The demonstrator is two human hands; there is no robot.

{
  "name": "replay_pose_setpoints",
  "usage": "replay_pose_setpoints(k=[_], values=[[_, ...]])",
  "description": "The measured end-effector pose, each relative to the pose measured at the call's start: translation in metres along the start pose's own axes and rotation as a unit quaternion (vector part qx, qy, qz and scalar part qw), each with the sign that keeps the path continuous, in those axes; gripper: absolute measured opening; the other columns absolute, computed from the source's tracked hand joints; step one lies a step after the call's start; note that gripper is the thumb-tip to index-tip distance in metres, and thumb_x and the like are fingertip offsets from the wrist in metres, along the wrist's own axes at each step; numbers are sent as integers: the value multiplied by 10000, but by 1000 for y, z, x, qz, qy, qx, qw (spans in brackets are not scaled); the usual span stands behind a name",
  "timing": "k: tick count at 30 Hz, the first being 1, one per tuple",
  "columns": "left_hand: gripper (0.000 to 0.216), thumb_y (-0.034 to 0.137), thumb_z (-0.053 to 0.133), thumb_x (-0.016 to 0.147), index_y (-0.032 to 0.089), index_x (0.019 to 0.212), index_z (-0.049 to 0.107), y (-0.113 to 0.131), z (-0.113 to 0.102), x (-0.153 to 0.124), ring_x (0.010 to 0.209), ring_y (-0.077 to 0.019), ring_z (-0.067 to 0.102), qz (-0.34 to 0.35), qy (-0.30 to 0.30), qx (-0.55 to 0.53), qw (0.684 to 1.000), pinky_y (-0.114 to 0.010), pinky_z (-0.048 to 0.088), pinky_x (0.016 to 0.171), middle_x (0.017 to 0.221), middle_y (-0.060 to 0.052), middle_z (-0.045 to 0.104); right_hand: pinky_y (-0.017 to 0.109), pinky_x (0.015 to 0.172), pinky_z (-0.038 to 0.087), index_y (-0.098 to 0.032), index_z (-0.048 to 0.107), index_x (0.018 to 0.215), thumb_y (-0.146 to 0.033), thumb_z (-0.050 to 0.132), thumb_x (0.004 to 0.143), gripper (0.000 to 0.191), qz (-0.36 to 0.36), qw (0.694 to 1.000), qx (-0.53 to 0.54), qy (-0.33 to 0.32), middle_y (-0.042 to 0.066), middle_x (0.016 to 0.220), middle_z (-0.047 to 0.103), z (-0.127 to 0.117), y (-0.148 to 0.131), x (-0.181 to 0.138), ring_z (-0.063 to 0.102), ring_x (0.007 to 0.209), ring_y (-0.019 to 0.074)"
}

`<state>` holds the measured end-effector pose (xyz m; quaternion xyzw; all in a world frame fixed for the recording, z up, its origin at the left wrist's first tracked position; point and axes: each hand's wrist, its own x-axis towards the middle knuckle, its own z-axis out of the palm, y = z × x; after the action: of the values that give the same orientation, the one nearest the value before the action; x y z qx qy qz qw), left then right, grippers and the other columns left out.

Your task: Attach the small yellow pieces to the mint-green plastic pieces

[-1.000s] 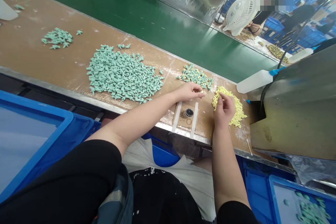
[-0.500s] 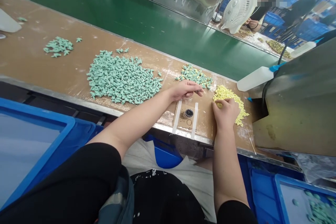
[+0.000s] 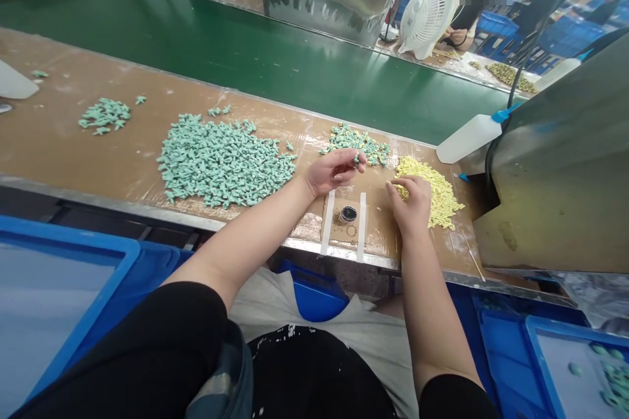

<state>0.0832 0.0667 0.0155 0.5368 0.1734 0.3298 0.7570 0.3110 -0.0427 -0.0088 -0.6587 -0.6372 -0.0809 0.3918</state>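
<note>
My left hand (image 3: 334, 171) pinches a small green piece (image 3: 356, 159) between thumb and fingertips, just in front of a pile of green pieces with yellow bits (image 3: 361, 144). My right hand (image 3: 413, 203) is at the left edge of a heap of small yellow pieces (image 3: 439, 193). Its thumb and forefinger are drawn together; anything between them is too small to make out. Below and between the hands, a small round pot of dark stuff (image 3: 348, 214) sits on a cardboard patch held by two white tape strips (image 3: 362, 226).
A large heap of green pieces (image 3: 221, 160) and a smaller one (image 3: 105, 114) lie to the left. Behind the bench runs a green conveyor belt (image 3: 206, 39). A white bottle with blue tip (image 3: 469, 137) leans by a metal housing (image 3: 560, 170). A thin stick (image 3: 472, 254) lies right.
My right hand has shifted left, off the yellow heap toward its edge. My left hand has turned, so the green piece in its fingertips now shows. The camera view has shifted slightly.
</note>
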Motion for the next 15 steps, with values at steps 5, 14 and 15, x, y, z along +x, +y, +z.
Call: replay_pose_setpoints(k=[5,14,15], values=[[387,552,686,885,175,905,770,-8,5,5,605,-103,521,23,16,325,945,-256,375,577,853,-59,724,361,699,558,-234,731,901,-403,695,951,179,8,990,137,12,47,876,750,1,-17,0,671,758,203],[275,403,688,929,224,1116,783,-9,6,1,925,-220,663,12,55,667,743,-312,461,761,1161,-88,676,355,654,577,-241,719,895,-427,669,958,203,-5,986,168,3,53,868,747,0,-22,1,677,745,197],[288,408,683,935,222,1134,775,-9,6,0,938,-216,661,25,69,654,753,-313,467,779,1191,-90,667,357,659,576,-240,718,893,-421,665,961,201,-12,986,167,5,54,866,746,-1,-23,1,673,745,196]])
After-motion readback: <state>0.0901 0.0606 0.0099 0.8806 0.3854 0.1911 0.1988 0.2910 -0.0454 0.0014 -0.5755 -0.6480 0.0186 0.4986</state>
